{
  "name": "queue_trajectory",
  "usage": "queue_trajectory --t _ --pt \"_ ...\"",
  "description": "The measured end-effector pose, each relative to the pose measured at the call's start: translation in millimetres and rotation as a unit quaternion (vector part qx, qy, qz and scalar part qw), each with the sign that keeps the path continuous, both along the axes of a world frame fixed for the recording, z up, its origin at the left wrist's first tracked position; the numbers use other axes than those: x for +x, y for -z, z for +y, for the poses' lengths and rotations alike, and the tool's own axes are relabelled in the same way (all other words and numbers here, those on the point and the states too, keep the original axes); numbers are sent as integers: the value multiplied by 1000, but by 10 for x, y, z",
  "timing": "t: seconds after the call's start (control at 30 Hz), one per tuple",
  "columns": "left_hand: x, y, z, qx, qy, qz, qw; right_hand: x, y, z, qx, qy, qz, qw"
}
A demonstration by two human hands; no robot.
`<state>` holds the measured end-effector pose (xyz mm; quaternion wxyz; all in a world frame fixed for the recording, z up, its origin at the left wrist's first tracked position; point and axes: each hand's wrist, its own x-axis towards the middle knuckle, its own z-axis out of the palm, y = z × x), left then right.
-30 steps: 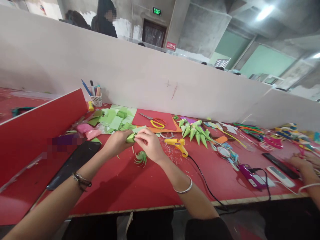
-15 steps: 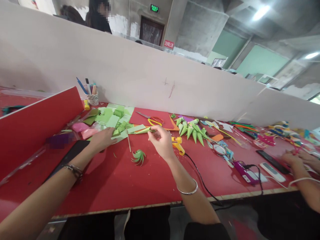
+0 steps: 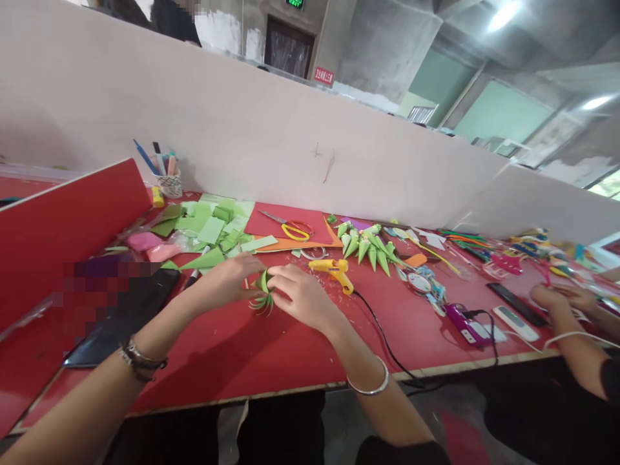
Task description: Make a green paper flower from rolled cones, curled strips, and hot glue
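A curled piece of green paper (image 3: 263, 281) is between my two hands, above the red table (image 3: 232, 361). My left hand (image 3: 230, 281) has its fingers bent at the left side of the paper, and my right hand (image 3: 300, 294) closes its fingers on the right side. Just below the fingertips shows a green spiky paper curl (image 3: 264, 302), partly covered by the hands. Right of my right hand, a yellow glue gun (image 3: 341, 274) lies on its side. Behind the hands, yellow-handled scissors (image 3: 293, 229) rest on red paper (image 3: 261, 225).
Green paper pieces (image 3: 208, 223) lie at the back left near a cup of pens (image 3: 169, 183). Green paper cones (image 3: 371, 245) are clustered right of centre. A dark phone (image 3: 126, 316) lies left. At the far right are a person's hands (image 3: 562, 300) beside a purple power adapter (image 3: 467, 326).
My left hand has left the green paper pile and moved right. My right hand has moved left and down. Both hands now meet at the curled green paper, over the spiky curl.
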<state>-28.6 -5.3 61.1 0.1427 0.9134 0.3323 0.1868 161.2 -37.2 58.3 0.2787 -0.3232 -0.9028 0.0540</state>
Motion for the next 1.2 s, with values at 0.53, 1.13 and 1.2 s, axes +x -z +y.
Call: queue_trajectory --t 0.53,1.13,1.2 --pt "-128 392 110 97 -185 10 978 1207 462 -116 14 440 217 871" --pt "-257 651 217 113 -238 112 958 1037 605 139 -78 422 49 902" --pt "-277 679 219 115 -234 97 961 889 469 72 -62 423 77 901"
